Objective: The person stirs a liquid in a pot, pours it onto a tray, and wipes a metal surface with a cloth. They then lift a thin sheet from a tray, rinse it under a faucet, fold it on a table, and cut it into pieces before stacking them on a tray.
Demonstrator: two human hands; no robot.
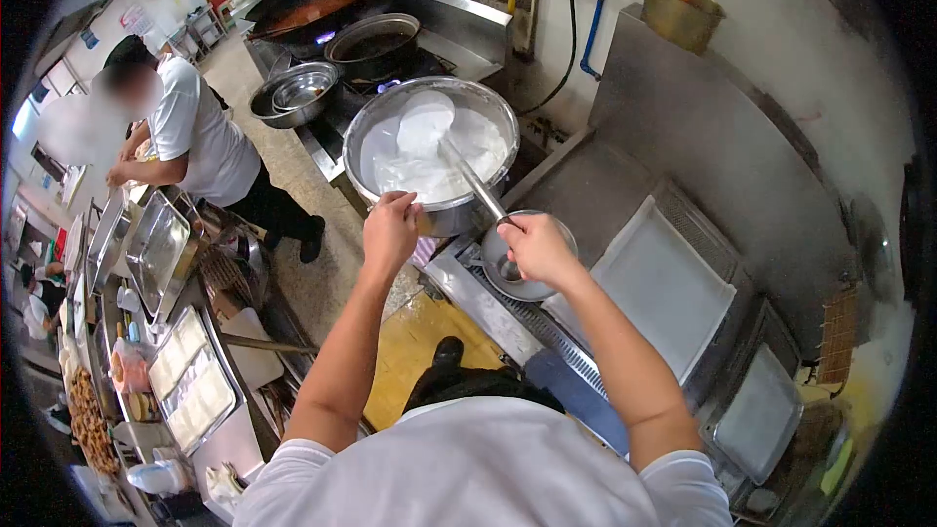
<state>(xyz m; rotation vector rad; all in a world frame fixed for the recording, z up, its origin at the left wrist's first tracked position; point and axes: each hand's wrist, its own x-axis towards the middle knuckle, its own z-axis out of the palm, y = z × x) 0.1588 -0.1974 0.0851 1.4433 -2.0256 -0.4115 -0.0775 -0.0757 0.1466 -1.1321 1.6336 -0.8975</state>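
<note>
Ladle [459, 161] lies slantwise, bowl up-left in white batter inside big steel pot [434, 151], handle running down-right into right hand [535, 246], fingers clamped round it. Left hand [390, 226] nearer pot, fingers pinching near rim. Small bowl [515, 271] under right hand.

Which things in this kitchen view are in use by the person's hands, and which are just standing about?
In use:
left hand on the rim of the big pot of white batter
right hand holding the ladle
small bowl below the right hand

Standing about:
white tray
wok
stacked metal bowls
brass pot
</note>
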